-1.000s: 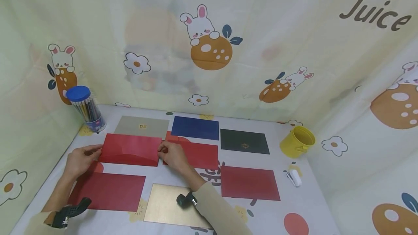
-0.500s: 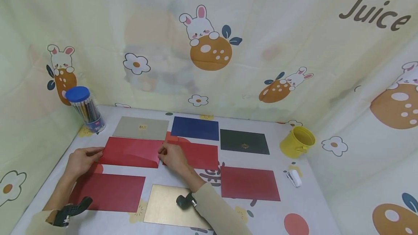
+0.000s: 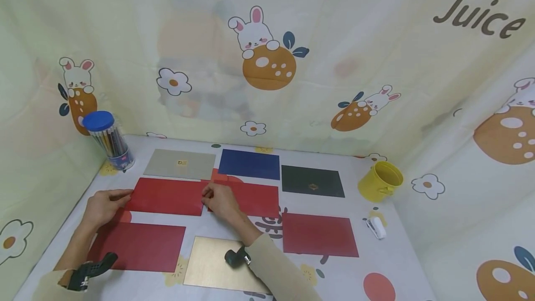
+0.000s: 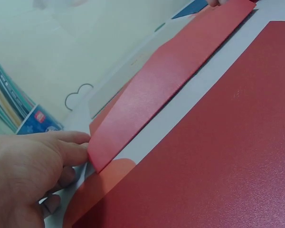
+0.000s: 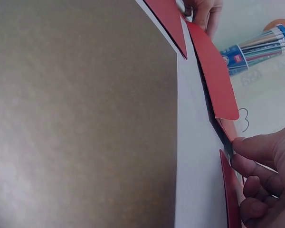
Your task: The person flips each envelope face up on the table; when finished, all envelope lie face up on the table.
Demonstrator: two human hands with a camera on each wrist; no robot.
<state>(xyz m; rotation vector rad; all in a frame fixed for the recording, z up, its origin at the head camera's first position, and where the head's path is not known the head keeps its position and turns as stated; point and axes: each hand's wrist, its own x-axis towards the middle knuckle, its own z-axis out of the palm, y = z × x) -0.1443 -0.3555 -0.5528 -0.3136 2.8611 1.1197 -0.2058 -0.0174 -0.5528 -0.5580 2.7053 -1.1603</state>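
While flat on table, red envelope (image 3: pixel 167 196) spans both hands: left hand (image 3: pixel 102 206), right hand (image 3: pixel 219 201) pinch ends.

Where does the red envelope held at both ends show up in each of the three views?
Head: red envelope left of centre, between both hands.
Left wrist: envelope runs from the fingertips up to the top right.
Right wrist: envelope is a thin strip, upper right.
Shared landmark: the pencil tube.
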